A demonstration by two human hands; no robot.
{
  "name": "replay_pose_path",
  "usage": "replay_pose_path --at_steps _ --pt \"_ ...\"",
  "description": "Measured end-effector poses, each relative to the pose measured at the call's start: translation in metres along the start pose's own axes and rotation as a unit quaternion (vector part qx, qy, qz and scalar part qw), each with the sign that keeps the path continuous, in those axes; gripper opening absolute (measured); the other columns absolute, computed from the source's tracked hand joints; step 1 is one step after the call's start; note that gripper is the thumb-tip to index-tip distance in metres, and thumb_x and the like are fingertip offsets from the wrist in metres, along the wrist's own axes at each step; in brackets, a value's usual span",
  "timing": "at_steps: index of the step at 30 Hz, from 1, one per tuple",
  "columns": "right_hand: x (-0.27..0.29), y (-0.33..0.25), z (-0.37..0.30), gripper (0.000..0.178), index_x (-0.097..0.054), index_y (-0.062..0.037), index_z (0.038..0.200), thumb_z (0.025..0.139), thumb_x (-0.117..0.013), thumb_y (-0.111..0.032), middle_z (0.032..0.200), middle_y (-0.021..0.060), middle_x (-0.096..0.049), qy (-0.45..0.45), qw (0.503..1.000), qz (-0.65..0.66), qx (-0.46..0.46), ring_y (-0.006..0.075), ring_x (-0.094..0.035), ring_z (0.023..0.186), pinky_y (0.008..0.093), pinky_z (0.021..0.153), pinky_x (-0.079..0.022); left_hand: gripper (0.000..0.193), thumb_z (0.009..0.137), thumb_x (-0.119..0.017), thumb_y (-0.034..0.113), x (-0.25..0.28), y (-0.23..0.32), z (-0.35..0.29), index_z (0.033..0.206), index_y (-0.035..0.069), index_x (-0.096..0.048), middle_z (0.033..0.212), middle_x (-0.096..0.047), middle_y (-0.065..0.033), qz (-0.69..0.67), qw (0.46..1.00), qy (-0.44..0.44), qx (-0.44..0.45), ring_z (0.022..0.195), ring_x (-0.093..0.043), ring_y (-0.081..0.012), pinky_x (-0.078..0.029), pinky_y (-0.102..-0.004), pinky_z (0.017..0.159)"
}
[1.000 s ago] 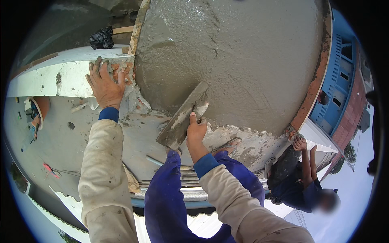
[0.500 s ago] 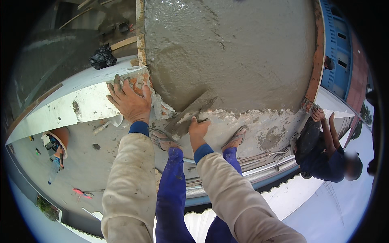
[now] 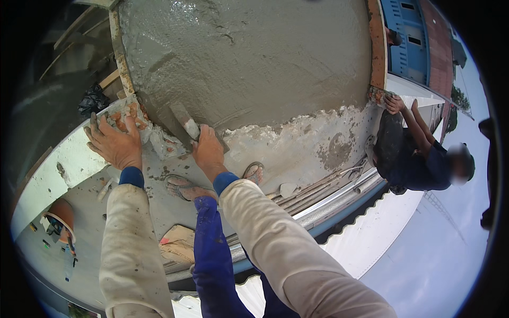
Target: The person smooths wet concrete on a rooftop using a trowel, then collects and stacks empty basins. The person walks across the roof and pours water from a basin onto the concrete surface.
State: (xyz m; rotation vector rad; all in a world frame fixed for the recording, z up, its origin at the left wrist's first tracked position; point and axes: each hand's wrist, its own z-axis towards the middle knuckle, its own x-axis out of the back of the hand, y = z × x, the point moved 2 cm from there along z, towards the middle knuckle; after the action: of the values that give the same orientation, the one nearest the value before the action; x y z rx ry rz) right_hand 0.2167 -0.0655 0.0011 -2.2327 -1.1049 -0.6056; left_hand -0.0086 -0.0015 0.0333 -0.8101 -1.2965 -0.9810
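Observation:
My right hand [image 3: 208,151] is closed round the handle of a cement-smeared plastering float [image 3: 183,117]. The float's blade lies at the near left edge of a wet grey cement slab [image 3: 254,58], slanting from upper left to lower right. My left hand [image 3: 117,143] rests with fingers spread on the end of a low white wall [image 3: 69,165], beside exposed broken brick [image 3: 127,114]. Cement dirt darkens its fingertips. A rough pale concrete strip [image 3: 297,135] runs along the slab's near side, in front of my sandalled feet.
Boards [image 3: 377,47] edge the slab on both sides. At right another person [image 3: 419,148] crouches, a hand at the slab's corner. Pipes [image 3: 339,199] lie behind my feet. An orange bucket [image 3: 62,214] with tools stands at left, and a black plastic bag [image 3: 94,99] lies beyond the wall.
The float has turned, its far end swinging from right to left, and my right hand has moved slightly farther forward with it. My left hand stays on the wall; the whole view has shifted.

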Motion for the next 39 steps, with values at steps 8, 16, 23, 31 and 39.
replay_pose_path --at_steps 8,16,23,31,39 --pt "0.022 0.009 -0.004 0.053 -0.044 -0.0029 0.131 0.091 -0.071 -0.024 0.128 0.0205 -0.057 0.048 0.997 0.065 -0.011 0.0411 -0.057 0.119 0.0498 0.097 -0.046 0.067 0.087 -0.067 0.051 -0.001 0.002 0.0 0.135 0.007 -0.052 0.148 -0.042 -0.0186 0.024 0.999 -0.013 0.024 0.147 -0.026 -0.0408 -0.021 -0.0616 0.119" --pt "0.059 -0.038 0.059 0.042 -0.045 -0.0036 0.122 0.092 -0.07 -0.022 0.12 0.0205 -0.058 0.083 0.995 0.057 0.009 0.042 -0.061 0.112 0.0512 0.09 -0.049 0.064 0.087 -0.067 0.049 0.002 0.004 0.002 0.132 0.005 -0.053 0.148 -0.041 -0.0161 0.035 0.998 -0.04 0.036 0.148 -0.024 -0.0419 -0.02 -0.0626 0.119" --pt "0.056 -0.159 0.132 0.035 -0.046 -0.0049 0.116 0.093 -0.068 -0.019 0.117 0.0198 -0.058 0.077 0.992 0.005 0.1 0.0399 -0.064 0.108 0.0508 0.089 -0.051 0.06 0.083 -0.068 0.041 0.006 0.006 0.007 0.131 0.009 -0.05 0.151 -0.039 -0.0118 0.004 0.997 -0.063 0.039 0.149 -0.021 -0.0426 -0.017 -0.0637 0.12" --pt "0.088 -0.152 0.196 0.023 -0.047 -0.0019 0.116 0.097 -0.057 -0.009 0.116 0.0225 -0.058 0.141 0.988 0.013 0.067 0.0421 -0.064 0.106 0.0495 0.089 -0.053 0.06 0.086 -0.067 0.041 0.005 0.003 0.005 0.132 0.006 -0.05 0.15 -0.04 -0.0145 0.035 0.998 -0.047 0.023 0.148 -0.024 -0.041 -0.02 -0.0615 0.12" --pt "0.257 0.053 0.251 0.051 -0.042 0.001 0.123 0.088 -0.072 -0.019 0.121 0.0257 -0.059 0.183 0.98 0.062 -0.042 0.0445 -0.062 0.111 0.0518 0.095 -0.051 0.067 0.093 -0.066 0.045 -0.018 -0.021 0.0 0.139 -0.001 -0.048 0.15 -0.042 -0.0205 0.074 0.996 0.021 -0.051 0.142 -0.034 -0.0408 -0.031 -0.0525 0.116"
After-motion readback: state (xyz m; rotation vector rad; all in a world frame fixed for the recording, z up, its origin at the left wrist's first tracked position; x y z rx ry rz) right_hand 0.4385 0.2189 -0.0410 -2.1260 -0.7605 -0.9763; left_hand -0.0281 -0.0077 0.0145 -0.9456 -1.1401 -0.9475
